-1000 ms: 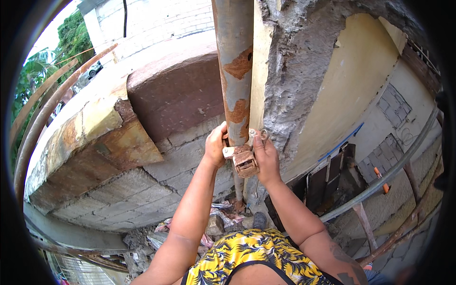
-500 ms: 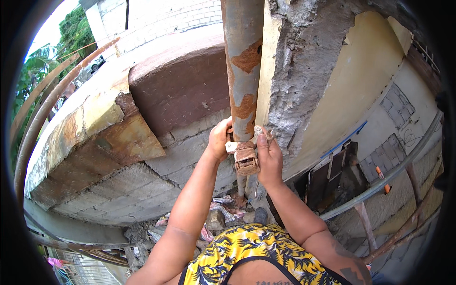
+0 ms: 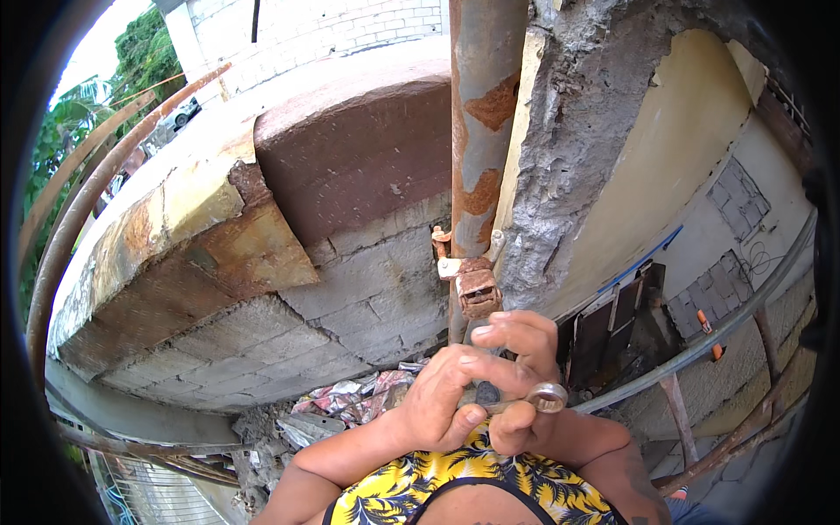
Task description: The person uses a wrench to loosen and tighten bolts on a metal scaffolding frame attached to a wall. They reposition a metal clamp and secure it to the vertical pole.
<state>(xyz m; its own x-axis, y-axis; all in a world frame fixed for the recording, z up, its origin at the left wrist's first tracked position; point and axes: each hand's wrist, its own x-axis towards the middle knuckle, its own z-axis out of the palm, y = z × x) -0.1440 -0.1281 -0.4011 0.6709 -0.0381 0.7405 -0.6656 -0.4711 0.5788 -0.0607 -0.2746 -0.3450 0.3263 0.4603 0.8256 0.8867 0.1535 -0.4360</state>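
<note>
My left hand [image 3: 442,398] and right hand [image 3: 523,350] are close together at my chest, fingers curled around a metal wrench [image 3: 549,396], its ring end showing at the right. Part of its shaft is hidden by fingers. Just above them, a rusty clamp [image 3: 478,290] with pale tabs stays on the vertical rust-patched pipe [image 3: 486,105], untouched by either hand.
Broken concrete [image 3: 569,131] borders the pipe. A block wall [image 3: 350,297] under a ledge [image 3: 350,140] stands left, rubble [image 3: 324,407] below. Bent rusty bars [image 3: 105,175] curve at far left; a metal rail [image 3: 726,324] curves at right.
Both hands have left the clamp on the pipe and drawn down toward my chest, the wrench now between them. The clamp remains on the pipe.
</note>
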